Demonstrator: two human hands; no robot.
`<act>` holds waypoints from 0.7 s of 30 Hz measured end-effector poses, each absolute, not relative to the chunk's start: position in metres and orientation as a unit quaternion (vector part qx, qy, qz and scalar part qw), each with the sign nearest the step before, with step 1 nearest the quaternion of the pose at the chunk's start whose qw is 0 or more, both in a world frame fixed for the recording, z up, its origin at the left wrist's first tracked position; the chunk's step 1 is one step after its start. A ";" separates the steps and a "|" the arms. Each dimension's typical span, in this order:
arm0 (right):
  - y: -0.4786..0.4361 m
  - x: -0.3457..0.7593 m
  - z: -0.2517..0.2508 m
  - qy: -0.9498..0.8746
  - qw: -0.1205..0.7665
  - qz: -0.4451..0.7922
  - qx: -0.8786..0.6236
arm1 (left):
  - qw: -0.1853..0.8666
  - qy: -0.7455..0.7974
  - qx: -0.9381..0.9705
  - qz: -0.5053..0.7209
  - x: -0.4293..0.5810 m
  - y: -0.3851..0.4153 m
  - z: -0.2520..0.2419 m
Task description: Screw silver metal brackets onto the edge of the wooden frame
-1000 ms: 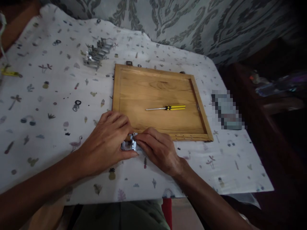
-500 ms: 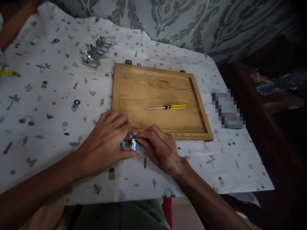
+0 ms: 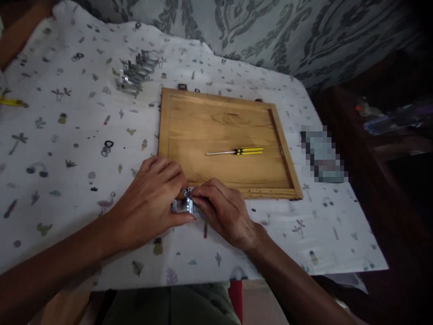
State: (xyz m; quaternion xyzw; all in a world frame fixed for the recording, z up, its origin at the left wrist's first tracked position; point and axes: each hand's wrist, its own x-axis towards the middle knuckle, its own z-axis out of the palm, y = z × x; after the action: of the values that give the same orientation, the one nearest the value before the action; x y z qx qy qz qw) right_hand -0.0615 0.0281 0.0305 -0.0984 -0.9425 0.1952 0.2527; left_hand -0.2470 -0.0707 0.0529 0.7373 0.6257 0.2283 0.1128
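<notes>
A shiny metal hinge (image 3: pixel 184 206) sits at the near-left edge of the wooden panel (image 3: pixel 219 135), which has a raised frame. My left hand (image 3: pixel 154 196) is closed around it, with fingers over the panel's corner and the thumb below the metal. My right hand (image 3: pixel 223 210) pinches at the hinge's upper right; whatever is between its fingertips is too small to name. A screwdriver (image 3: pixel 248 151) with a yellow and black handle lies on the panel, tip pointing left.
Several grey metal hinges (image 3: pixel 137 72) lie in a row at the back left of the patterned tablecloth (image 3: pixel 77 167). A pixelated flat object (image 3: pixel 323 155) rests to the right of the panel. A yellow item (image 3: pixel 11 102) and another person's arm (image 3: pixel 23 34) show at far left.
The right fingertips have shifted slightly at the hinge. The left hand keeps its hold; the panel and screwdriver appear a touch further right as the view moves.
</notes>
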 end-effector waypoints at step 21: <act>0.028 -0.062 0.031 -0.935 0.258 0.217 -0.107 | 0.117 0.627 0.735 0.229 -0.247 -0.072 0.053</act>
State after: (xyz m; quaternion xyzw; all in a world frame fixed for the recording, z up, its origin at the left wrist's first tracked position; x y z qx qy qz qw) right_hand -0.0618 0.0282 0.0311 -0.1075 -0.9352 0.2172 0.2583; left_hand -0.2472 -0.0715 0.0528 0.7351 0.6272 0.2293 0.1170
